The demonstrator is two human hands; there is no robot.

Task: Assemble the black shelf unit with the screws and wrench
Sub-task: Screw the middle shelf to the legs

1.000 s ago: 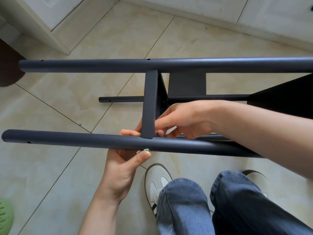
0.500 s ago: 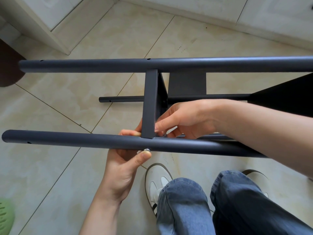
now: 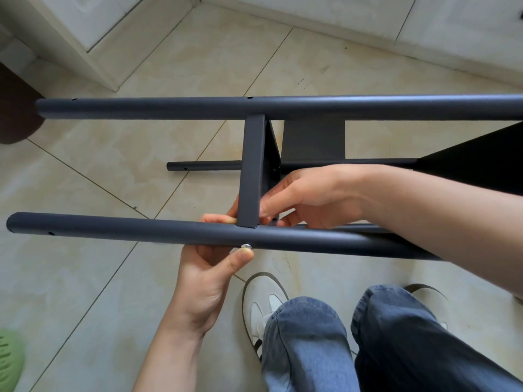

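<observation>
The black shelf unit lies on its side over my knees, with a near tube (image 3: 141, 230) and a far tube (image 3: 169, 107) running left to right. A flat shelf panel (image 3: 252, 171) stands edge-on between them. A silver screw (image 3: 246, 246) sticks out of the near tube just below the panel. My left hand (image 3: 206, 278) wraps the near tube from underneath, thumb tip touching the screw head. My right hand (image 3: 308, 196) reaches in from the right and its fingertips pinch something small at the panel's inner corner; what it is stays hidden. No wrench is visible.
A third thin tube (image 3: 203, 166) lies lower behind the panel, and a dark shelf panel (image 3: 481, 162) fills the right. Beige floor tiles, white cabinet bases (image 3: 93, 43) at the back, a green slipper (image 3: 10, 360) bottom left, my white shoes (image 3: 261, 298) and jeans below.
My right hand's fingers shift slightly at the panel corner. The left hand and the frame stay where they were.
</observation>
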